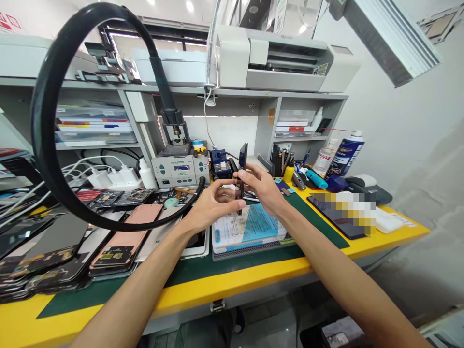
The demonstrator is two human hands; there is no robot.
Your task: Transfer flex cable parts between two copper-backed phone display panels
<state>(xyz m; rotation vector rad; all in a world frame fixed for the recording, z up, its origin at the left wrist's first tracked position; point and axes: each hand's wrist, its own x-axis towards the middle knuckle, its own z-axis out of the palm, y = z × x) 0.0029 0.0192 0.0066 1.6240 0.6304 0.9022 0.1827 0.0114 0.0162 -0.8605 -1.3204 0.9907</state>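
Between my two hands a thin dark smartphone (243,157) stands upright, turned nearly edge-on to me. My left hand (214,202) grips its lower part, thumb near the bottom edge and fingers on the far side. Higher up, my right hand (260,185) has its fingers closed on the phone's right side. Below the phone lies a blue and white printed booklet (250,232) on a dark mesh-like pad. A white tablet (197,246) rests just left of the booklet, partly behind my left forearm.
Disassembled phones (123,237) are piled on the left. A hot air station (179,169) stands behind, its thick black hose (39,125) looping up front left. At right are a dark phone (331,212), a blue spray can (346,154) and a bottle (325,157). A lamp (391,41) hangs upper right.
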